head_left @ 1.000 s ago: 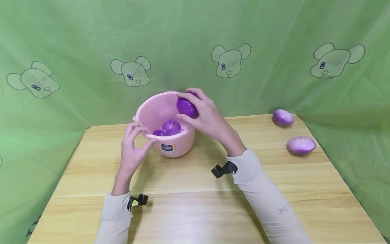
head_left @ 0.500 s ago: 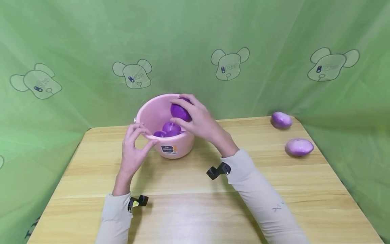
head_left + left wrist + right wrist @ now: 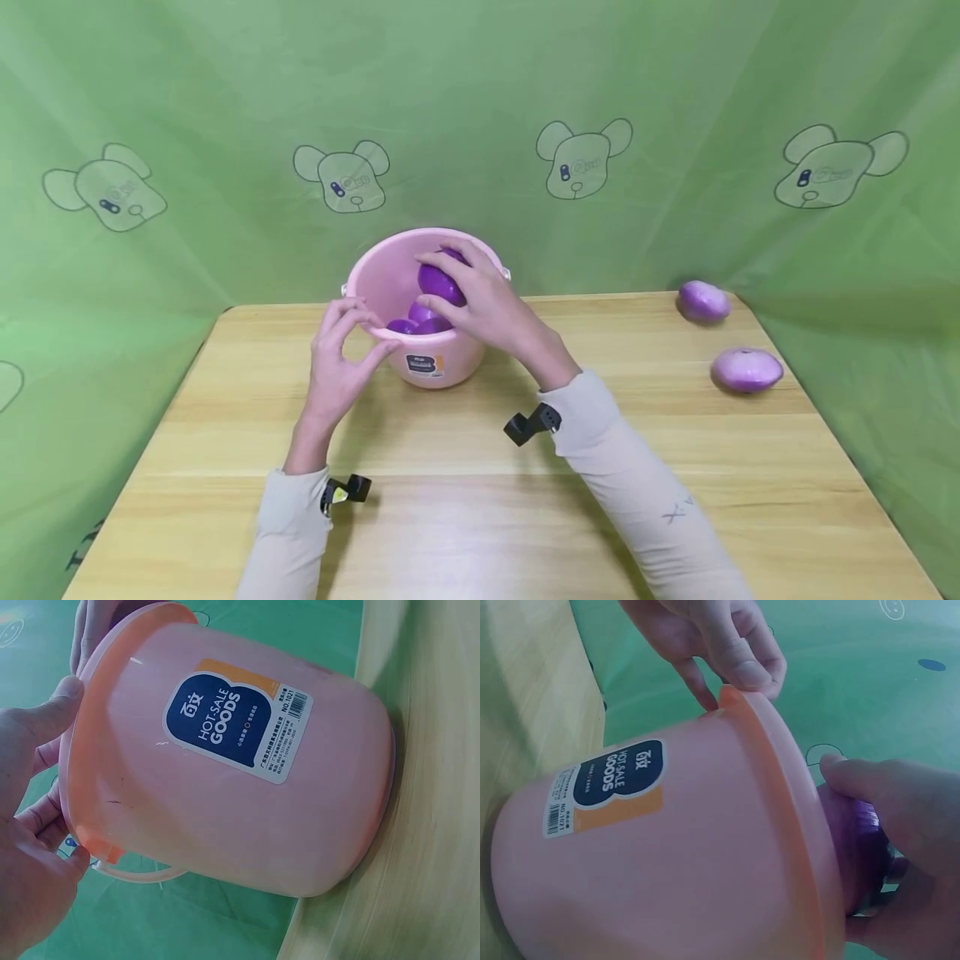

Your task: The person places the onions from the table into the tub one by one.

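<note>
A pink bucket (image 3: 442,363) with a label on its front stands at the back of the table. My left hand (image 3: 339,375) pinches the bucket's near-left rim between thumb and fingers, which also shows in the left wrist view. Inside the mouth of the bucket, my right hand (image 3: 487,302) grips a dark purple onion (image 3: 437,285). Below it, several purple onions (image 3: 402,326) lie in the bucket, partly hidden by the front wall. The right wrist view shows the held onion (image 3: 860,847) partly behind the rim.
Two more purple onions lie at the table's right: one onion (image 3: 703,302) near the back corner, the other onion (image 3: 747,370) closer to the right edge. A green cloth (image 3: 465,75) with mouse-head drawings hangs behind the wooden table (image 3: 450,517).
My right hand has moved left and down, carrying the onion from the bucket's right rim into its mouth. The left hand keeps its hold on the rim.
</note>
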The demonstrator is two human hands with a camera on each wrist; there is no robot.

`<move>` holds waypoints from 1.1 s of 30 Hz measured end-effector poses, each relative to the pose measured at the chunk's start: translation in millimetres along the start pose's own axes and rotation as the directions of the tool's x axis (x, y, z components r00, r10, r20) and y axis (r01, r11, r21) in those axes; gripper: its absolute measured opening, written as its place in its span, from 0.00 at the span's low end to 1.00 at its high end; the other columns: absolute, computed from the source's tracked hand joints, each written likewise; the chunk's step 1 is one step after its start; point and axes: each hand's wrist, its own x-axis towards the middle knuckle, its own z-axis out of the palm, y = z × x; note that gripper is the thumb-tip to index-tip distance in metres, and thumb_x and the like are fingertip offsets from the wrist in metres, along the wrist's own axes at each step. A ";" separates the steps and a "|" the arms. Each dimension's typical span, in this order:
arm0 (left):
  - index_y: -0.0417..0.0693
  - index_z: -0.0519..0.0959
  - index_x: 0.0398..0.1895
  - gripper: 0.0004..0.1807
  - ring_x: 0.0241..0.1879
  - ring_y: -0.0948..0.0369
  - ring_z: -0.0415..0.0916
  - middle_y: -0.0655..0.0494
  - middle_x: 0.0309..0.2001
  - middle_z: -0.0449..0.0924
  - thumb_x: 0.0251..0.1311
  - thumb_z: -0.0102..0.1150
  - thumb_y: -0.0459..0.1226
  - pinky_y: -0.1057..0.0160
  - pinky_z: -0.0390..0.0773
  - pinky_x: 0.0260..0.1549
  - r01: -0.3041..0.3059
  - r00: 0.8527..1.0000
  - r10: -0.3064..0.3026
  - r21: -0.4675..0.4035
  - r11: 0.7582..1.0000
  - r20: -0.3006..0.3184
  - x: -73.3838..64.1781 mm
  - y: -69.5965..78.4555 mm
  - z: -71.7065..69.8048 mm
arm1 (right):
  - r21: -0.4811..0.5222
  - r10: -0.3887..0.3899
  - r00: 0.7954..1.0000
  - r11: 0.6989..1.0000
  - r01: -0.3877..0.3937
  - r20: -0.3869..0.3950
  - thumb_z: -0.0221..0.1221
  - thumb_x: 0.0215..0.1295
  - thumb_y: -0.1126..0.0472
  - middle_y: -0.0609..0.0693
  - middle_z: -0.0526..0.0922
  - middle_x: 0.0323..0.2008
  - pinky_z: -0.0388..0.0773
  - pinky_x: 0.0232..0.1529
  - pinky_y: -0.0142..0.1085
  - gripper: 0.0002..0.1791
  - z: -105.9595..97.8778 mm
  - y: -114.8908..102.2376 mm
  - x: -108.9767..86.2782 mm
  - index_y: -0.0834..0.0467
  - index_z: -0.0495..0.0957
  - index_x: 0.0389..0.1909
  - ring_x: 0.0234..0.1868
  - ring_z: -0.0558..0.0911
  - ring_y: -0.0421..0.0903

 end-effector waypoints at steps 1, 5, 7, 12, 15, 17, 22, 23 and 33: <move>0.29 0.79 0.38 0.17 0.58 0.31 0.68 0.33 0.49 0.74 0.45 0.76 0.21 0.39 0.57 0.74 -0.001 1.000 0.001 0.001 1.000 -0.001 0.4 0.4 0.5 | -0.003 0.001 1.000 1.000 -0.001 0.005 0.65 0.70 0.47 0.56 0.63 0.74 0.75 0.65 0.53 0.30 0.7 0.3 -0.3 0.49 0.73 0.70 0.72 0.66 0.55; 0.28 0.79 0.38 0.17 0.58 0.32 0.68 0.32 0.49 0.74 0.45 0.76 0.21 0.40 0.57 0.74 -0.011 1.000 0.011 0.007 1.000 -0.003 2.1 1.7 1.5 | -0.009 0.008 0.999 1.000 -0.008 0.032 0.64 0.71 0.49 0.58 0.65 0.73 0.71 0.69 0.53 0.26 3.4 1.5 -1.5 0.52 0.76 0.67 0.72 0.66 0.55; 0.28 0.79 0.37 0.17 0.58 0.31 0.68 0.32 0.49 0.74 0.44 0.76 0.21 0.40 0.58 0.74 -0.016 1.000 0.016 0.011 1.000 -0.003 3.0 2.2 2.0 | -0.012 0.010 0.999 1.000 -0.010 0.042 0.64 0.72 0.50 0.58 0.66 0.71 0.69 0.71 0.52 0.23 4.6 2.2 -2.3 0.53 0.77 0.64 0.72 0.66 0.54; 0.28 0.79 0.37 0.18 0.58 0.31 0.69 0.32 0.49 0.74 0.44 0.77 0.21 0.40 0.58 0.74 -0.017 1.000 0.017 0.008 1.000 -0.003 3.5 2.5 2.5 | -0.011 -0.012 0.999 1.000 0.012 0.039 0.64 0.71 0.56 0.59 0.69 0.69 0.71 0.70 0.47 0.20 5.4 3.2 -5.6 0.55 0.79 0.61 0.69 0.70 0.53; 0.27 0.78 0.37 0.18 0.57 0.31 0.68 0.31 0.49 0.74 0.44 0.77 0.21 0.40 0.58 0.74 -0.017 1.000 0.017 0.004 1.000 -0.003 3.7 2.1 2.9 | -0.003 -0.040 0.999 0.999 0.040 0.015 0.64 0.71 0.59 0.60 0.70 0.68 0.73 0.68 0.43 0.19 4.9 3.4 -8.0 0.57 0.79 0.60 0.66 0.73 0.53; 0.27 0.78 0.37 0.17 0.57 0.31 0.68 0.31 0.49 0.74 0.44 0.77 0.21 0.40 0.58 0.74 -0.017 1.000 0.017 0.005 1.000 -0.005 3.7 2.4 3.0 | 0.001 -0.058 0.998 0.998 0.058 -0.006 0.64 0.71 0.60 0.59 0.70 0.67 0.74 0.67 0.41 0.18 4.5 3.2 -9.7 0.58 0.80 0.60 0.65 0.74 0.52; 0.27 0.78 0.37 0.17 0.57 0.32 0.69 0.32 0.49 0.74 0.44 0.76 0.20 0.40 0.58 0.74 -0.012 1.000 0.012 0.009 1.000 -0.009 2.6 3.8 2.5 | 0.022 -0.082 0.995 0.996 0.083 -0.064 0.64 0.70 0.61 0.59 0.73 0.66 0.75 0.66 0.38 0.18 0.9 0.3 -16.3 0.58 0.80 0.59 0.64 0.76 0.51; 0.28 0.79 0.37 0.17 0.57 0.32 0.69 0.32 0.49 0.74 0.44 0.76 0.20 0.40 0.58 0.74 -0.010 1.000 0.010 0.010 1.000 -0.009 2.2 4.0 2.4 | 0.028 -0.082 0.994 0.996 0.084 -0.075 0.64 0.71 0.61 0.58 0.73 0.66 0.74 0.66 0.38 0.18 -0.3 -0.6 -18.1 0.58 0.81 0.59 0.64 0.76 0.51; 0.27 0.79 0.38 0.18 0.59 0.32 0.69 0.32 0.50 0.75 0.44 0.76 0.21 0.39 0.57 0.74 0.001 1.000 -0.001 0.020 1.000 -0.015 0.0 2.1 1.8 | 0.093 -0.067 0.982 0.992 0.084 -0.177 0.66 0.68 0.64 0.54 0.75 0.65 0.80 0.61 0.40 0.17 -14.8 -7.2 -41.3 0.58 0.82 0.57 0.66 0.75 0.52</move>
